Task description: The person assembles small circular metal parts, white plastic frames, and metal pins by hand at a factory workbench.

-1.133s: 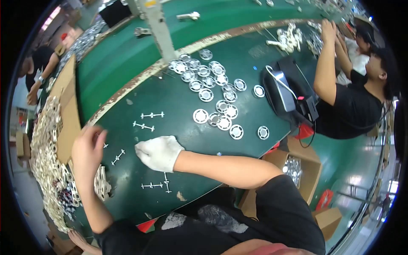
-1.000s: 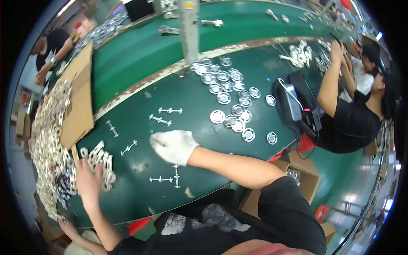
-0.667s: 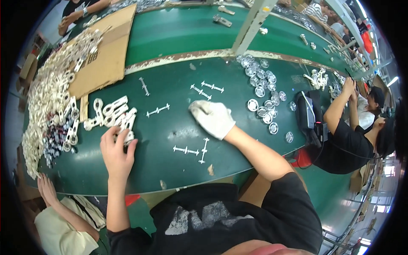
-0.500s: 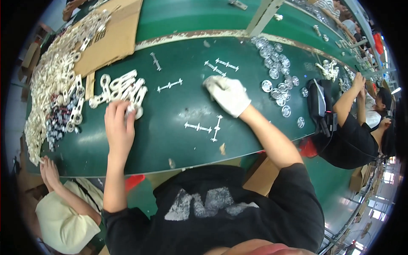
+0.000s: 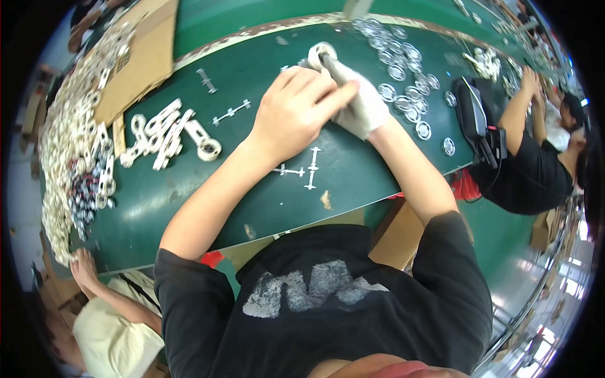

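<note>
My bare left hand (image 5: 291, 112) and my gloved right hand (image 5: 362, 106) meet over the middle of the green table. From beyond their fingers sticks the round end of a white ring-ended plastic part (image 5: 322, 49); both hands hide the rest of it. The left fingers are curled against the glove, and the right fingers are closed around the part. Small white sprue pieces lie around the hands: one (image 5: 231, 112) left of them, one (image 5: 206, 81) farther off, and a crossing pair (image 5: 312, 167) nearer me. Another sprue is partly covered by the left hand.
More white ring-ended parts (image 5: 157, 132) lie left. Beyond them are a large heap (image 5: 69, 135) and a cardboard sheet (image 5: 142, 57). Clear plastic discs (image 5: 397, 57) are scattered right, before a black bag (image 5: 474, 123). Co-workers sit at both sides, one hand (image 5: 84, 268) at the heap.
My left hand has left the white parts and moved right and away from me, joining the right hand. A white ring-ended part now shows at their fingers. The view has shifted slightly.
</note>
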Demonstrator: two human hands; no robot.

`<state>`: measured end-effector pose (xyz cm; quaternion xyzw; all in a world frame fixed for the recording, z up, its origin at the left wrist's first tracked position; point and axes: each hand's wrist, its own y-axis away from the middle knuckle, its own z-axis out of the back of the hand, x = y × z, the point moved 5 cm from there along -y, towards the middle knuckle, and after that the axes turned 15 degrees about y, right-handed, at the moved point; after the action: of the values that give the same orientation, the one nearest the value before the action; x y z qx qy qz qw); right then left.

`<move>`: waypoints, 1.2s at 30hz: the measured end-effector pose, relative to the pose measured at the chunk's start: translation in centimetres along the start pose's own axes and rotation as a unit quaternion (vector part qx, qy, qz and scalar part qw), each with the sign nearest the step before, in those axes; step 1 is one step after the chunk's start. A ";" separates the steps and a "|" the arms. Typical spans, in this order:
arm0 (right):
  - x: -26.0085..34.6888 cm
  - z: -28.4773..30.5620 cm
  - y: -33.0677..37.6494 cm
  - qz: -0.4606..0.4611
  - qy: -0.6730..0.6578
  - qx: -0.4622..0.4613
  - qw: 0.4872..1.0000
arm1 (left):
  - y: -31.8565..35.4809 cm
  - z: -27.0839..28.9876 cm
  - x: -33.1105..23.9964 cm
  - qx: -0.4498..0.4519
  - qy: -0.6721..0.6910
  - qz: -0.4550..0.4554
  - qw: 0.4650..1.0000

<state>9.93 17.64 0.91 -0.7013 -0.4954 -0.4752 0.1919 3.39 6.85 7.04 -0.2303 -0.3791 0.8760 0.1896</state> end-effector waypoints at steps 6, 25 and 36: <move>12.8 9.0 9.2 0.361 0.761 -0.384 0.378 | -5.4 -9.0 -2.0 0.079 0.192 0.006 0.978; 6.6 21.5 12.3 0.120 0.777 -0.417 0.456 | -5.2 -18.2 0.8 0.273 0.029 0.108 0.956; 7.0 19.2 10.7 0.026 0.711 -0.401 0.578 | -1.8 -11.3 4.8 0.258 -0.005 0.101 0.961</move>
<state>28.86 30.83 -0.05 -0.1571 0.0585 -0.9665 0.1942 5.90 16.91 0.28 -0.2068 -0.1162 0.9597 0.1508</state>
